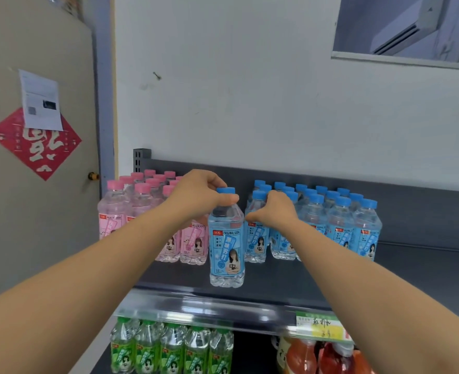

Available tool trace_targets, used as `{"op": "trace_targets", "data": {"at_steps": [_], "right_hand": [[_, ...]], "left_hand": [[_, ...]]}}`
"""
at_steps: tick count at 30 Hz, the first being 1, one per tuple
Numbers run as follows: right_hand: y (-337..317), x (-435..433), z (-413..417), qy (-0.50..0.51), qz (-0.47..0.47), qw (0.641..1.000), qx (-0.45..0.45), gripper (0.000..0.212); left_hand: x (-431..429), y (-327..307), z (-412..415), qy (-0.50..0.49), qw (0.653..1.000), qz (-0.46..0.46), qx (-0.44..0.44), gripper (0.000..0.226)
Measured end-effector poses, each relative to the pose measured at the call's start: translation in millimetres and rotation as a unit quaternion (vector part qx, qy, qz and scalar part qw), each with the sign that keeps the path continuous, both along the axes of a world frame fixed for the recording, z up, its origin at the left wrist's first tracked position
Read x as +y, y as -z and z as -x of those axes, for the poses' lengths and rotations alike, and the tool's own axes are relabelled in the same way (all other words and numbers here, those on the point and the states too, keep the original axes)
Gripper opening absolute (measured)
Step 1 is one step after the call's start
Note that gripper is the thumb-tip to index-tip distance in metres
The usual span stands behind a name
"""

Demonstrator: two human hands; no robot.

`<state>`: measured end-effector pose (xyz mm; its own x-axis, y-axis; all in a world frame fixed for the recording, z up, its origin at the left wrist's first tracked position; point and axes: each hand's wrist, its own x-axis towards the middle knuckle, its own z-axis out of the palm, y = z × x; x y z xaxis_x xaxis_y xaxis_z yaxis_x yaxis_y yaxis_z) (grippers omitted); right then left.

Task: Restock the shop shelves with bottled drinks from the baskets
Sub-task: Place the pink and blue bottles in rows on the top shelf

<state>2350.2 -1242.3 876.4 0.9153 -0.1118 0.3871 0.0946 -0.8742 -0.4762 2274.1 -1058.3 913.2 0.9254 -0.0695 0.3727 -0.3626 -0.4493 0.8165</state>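
Gripping a blue-capped bottle (227, 247) by the neck just under its cap, the left hand (198, 198) holds it upright on the top shelf (412, 265), out in front between the pink bottles (142, 201) and the blue rows (339, 222). The right hand (274, 210) curls against the front-left bottle of the blue rows; whether it clasps it cannot be told. Green bottles (169, 346) stand below.

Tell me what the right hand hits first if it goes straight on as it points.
The right hand points into the block of blue-capped bottles; its curled fingers sit at the front caps, so those come first. Whether they touch is unclear.
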Motion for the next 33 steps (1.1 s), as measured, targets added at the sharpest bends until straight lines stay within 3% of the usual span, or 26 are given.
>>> {"op": "trace_targets", "data": {"at_steps": [3, 5, 9, 15, 33], "right_hand": [[-7.2, -0.1, -4.6, -0.020, 0.025, 0.999, 0.015, 0.076], [-12.9, -0.7, -6.7, -0.027, 0.072, 0.997, 0.014, 0.085], [-18.9, -8.3, -12.3, 0.000, 0.125, 0.992, 0.019, 0.078], [-17.9, -13.8, -21.7, 0.066, 0.280, 0.957, -0.031, 0.071], [-9.8, -36.3, -13.7, 0.028, 0.288, 0.952, -0.096, 0.079]], "left_hand": [[-0.8, 1.3, -4.8, 0.006, 1.000, 0.000, 0.000, 0.030], [-2.3, 1.9, -8.4, 0.012, 1.000, 0.001, 0.001, 0.027], [-6.5, 3.1, -15.3, 0.016, 1.000, 0.005, 0.004, 0.028], [-13.0, 5.2, -23.8, 0.030, 0.999, 0.010, 0.011, 0.027], [-32.0, 11.6, -32.9, 0.004, 1.000, -0.017, -0.007, 0.031]]}}
